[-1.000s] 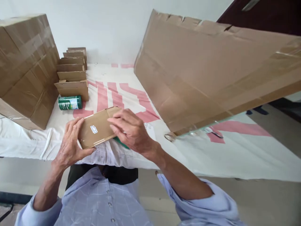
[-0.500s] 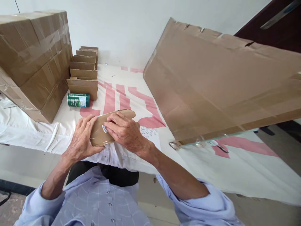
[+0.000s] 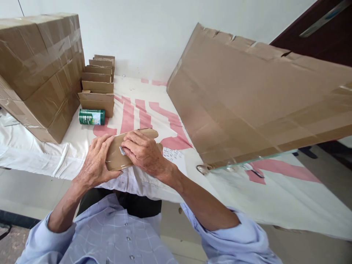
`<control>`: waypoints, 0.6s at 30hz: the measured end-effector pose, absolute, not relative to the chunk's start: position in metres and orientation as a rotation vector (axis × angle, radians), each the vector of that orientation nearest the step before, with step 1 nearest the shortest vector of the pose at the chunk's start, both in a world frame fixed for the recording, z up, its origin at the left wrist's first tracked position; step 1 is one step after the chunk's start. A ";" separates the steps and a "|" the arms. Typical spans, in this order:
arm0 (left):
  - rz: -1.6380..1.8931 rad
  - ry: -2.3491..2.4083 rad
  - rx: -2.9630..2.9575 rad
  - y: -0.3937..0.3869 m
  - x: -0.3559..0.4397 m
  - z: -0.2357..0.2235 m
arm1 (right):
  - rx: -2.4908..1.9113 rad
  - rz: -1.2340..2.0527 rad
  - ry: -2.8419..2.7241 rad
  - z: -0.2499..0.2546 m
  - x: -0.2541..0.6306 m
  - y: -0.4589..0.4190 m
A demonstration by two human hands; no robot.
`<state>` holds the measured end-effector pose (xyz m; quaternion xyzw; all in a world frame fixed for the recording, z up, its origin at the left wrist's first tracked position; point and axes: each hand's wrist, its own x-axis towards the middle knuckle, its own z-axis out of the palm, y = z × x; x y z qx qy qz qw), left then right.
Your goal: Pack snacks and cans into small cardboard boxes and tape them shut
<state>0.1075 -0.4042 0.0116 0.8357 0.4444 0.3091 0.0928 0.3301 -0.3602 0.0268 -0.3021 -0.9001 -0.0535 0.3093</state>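
A small brown cardboard box point(image 3: 117, 151), with an open flap at its right end, is held above the table's front edge. My left hand point(image 3: 95, 161) is wrapped round its left end, thumb along the near side and fingers over the far side. On the box's face is a small white label point(image 3: 122, 150) with dark print. My right hand point(image 3: 144, 152) lies over the right part of the box, fingers curled together and fingertips at the label, partly covering it. A green canister point(image 3: 91, 117) lies on its side beyond the left hand.
Large taped cartons point(image 3: 41, 73) are stacked at the left. Beside them stands a row of small open boxes point(image 3: 97, 86). A big cardboard sheet point(image 3: 247, 99) leans across the right. A marked paper point(image 3: 176, 157) and a tape ring point(image 3: 202, 169) lie on the white cloth point(image 3: 233, 198).
My right fingertips have shifted slightly left over the label. The left hand and the box stay nearly in place, and the view has turned a little.
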 end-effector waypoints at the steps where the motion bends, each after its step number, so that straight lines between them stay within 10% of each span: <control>1: 0.924 1.317 2.482 -0.404 0.107 0.012 | -0.795 -0.134 -2.368 0.026 0.330 -0.360; 18: 0.926 1.324 2.495 -0.403 0.108 0.011 | -0.748 0.022 -2.322 0.023 0.333 -0.356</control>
